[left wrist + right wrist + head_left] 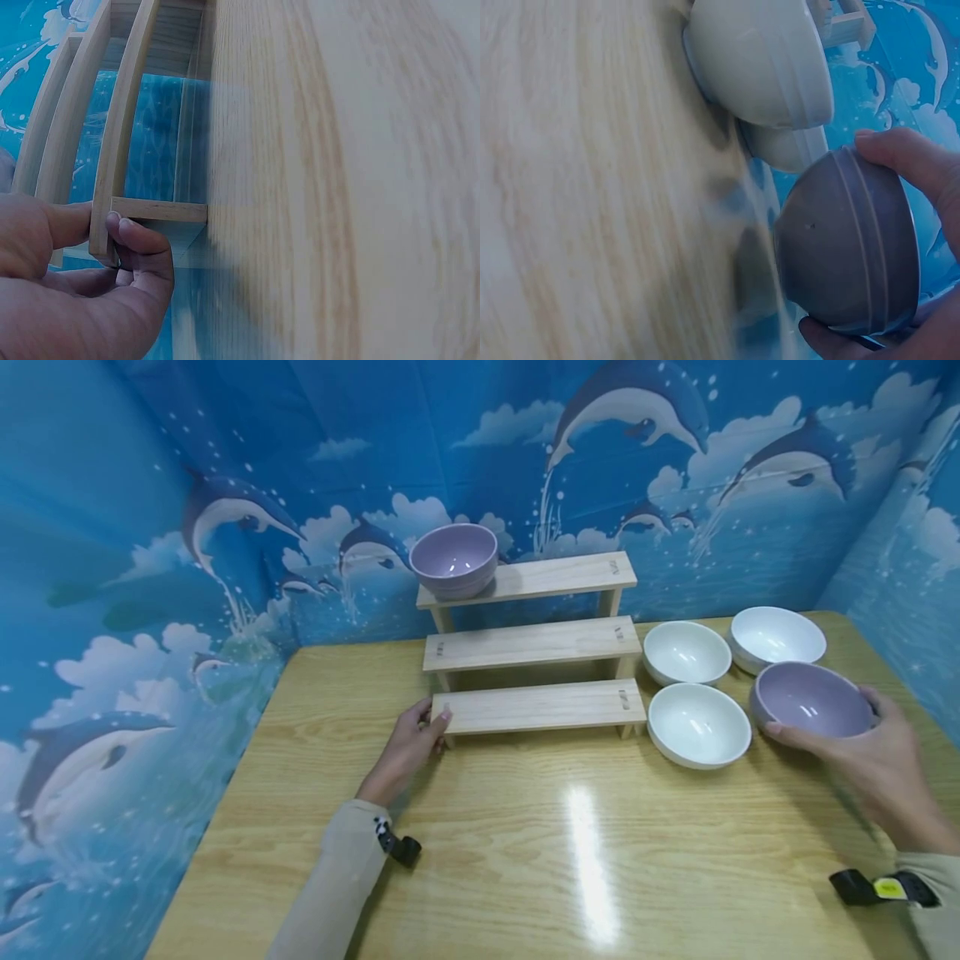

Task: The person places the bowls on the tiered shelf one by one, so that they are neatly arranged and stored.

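My left hand (408, 745) pinches the left end of the lowest step of a three-step wooden display stand (536, 706). In the left wrist view the thumb and fingers (142, 244) close round that board's corner, beside its leg. At the right, my right hand (873, 752) grips a purple bowl (813, 697) by its sides, thumb near the rim and fingers on the far side. The right wrist view has this bowl (847, 247) close over the table. Another purple bowl (453, 560) sits on the left end of the top step.
Several white bowls stand between the stand and my right hand: a front one (699, 727), one behind it (686, 653) and one at the back right (776, 637). A blue dolphin-print cloth (480, 443) hangs behind and beside the wooden table (487, 860).
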Available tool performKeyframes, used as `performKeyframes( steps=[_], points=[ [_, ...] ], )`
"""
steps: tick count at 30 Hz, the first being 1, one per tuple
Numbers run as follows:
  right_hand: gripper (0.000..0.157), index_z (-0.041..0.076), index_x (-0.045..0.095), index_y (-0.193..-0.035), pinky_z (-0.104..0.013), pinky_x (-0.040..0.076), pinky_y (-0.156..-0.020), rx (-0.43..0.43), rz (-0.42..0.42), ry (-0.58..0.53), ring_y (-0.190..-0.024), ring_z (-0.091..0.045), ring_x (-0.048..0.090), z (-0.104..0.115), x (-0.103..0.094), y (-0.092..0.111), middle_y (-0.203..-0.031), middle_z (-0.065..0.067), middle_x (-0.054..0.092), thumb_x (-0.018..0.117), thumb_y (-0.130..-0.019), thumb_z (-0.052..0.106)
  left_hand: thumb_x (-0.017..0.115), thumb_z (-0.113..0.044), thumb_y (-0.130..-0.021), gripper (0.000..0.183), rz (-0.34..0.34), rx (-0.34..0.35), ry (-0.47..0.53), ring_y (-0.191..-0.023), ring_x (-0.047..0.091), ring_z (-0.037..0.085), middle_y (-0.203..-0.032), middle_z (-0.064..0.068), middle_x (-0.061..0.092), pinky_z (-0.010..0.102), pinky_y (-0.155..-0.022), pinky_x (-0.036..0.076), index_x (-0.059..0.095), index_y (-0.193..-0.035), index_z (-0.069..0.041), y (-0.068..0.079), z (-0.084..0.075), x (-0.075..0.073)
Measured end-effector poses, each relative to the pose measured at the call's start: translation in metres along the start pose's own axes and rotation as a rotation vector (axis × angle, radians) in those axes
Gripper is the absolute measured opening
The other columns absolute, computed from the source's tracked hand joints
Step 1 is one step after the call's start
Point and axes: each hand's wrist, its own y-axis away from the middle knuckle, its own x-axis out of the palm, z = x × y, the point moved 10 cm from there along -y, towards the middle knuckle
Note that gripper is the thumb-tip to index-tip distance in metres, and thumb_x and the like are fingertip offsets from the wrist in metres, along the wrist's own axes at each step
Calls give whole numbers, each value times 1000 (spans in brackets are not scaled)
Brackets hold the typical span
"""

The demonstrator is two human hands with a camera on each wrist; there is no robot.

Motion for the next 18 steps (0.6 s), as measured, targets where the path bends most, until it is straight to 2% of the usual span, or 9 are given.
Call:
performKeyframes(
  steps=[2, 5, 7, 9, 11, 15, 18],
  points=[
    [118, 2, 7, -162, -37, 39, -108, -2, -9, -5, -131, -47, 33, 2, -2, 2, -161, -29, 18, 88, -81, 31, 54, -31, -107, 56, -3, -1, -3, -78, 53, 18, -106, 9, 49, 29, -67, 48, 36, -158, -15, 0, 0, 0],
    [117, 2, 8, -162, -16, 41, -91, -16, -11, -29, -126, -41, 37, 6, -5, 4, -161, -30, 19, 88, -80, 26, 54, -31, -107, 55, -5, 0, -5, -77, 53, 17, -105, 9, 49, 28, -66, 48, 37, -157, -15, 0, 0, 0],
    [116, 2, 9, -162, -9, 40, -80, -37, -16, -33, -123, -39, 40, 10, -6, 5, -159, -32, 20, 88, -80, 24, 54, -31, -107, 55, -3, 3, -4, -77, 53, 17, -105, 9, 49, 28, -66, 48, 38, -157, -15, 1, -1, 0],
    [114, 2, 12, -161, -6, 39, -70, -60, -26, -41, -114, -32, 45, 14, -8, 5, -156, -33, 24, 89, -80, 22, 54, -31, -107, 55, -1, 6, -3, -77, 53, 17, -105, 9, 49, 28, -66, 47, 38, -156, -14, 1, -2, 0],
    [113, 2, 13, -161, -4, 38, -67, -72, -32, -48, -114, -31, 45, 19, -9, 6, -157, -32, 24, 89, -80, 22, 54, -31, -107, 55, 1, 10, -3, -76, 53, 17, -105, 9, 49, 28, -65, 47, 38, -156, -14, 1, -2, 0],
    [113, 4, 14, -162, -2, 38, -67, -69, -42, -71, -115, -24, 45, 25, -13, 6, -158, -29, 23, 89, -79, 19, 53, -32, -107, 54, 1, 11, -6, -76, 52, 17, -104, 9, 48, 28, -65, 46, 39, -156, -14, 1, -2, 0],
    [114, 7, 14, -162, -2, 37, -68, -67, -46, -72, -117, -24, 44, 28, -15, 6, -160, -28, 22, 89, -79, 20, 54, -33, -107, 54, 3, 10, -5, -76, 53, 17, -105, 9, 48, 28, -65, 46, 39, -156, -14, 1, -2, 0]
  ],
)
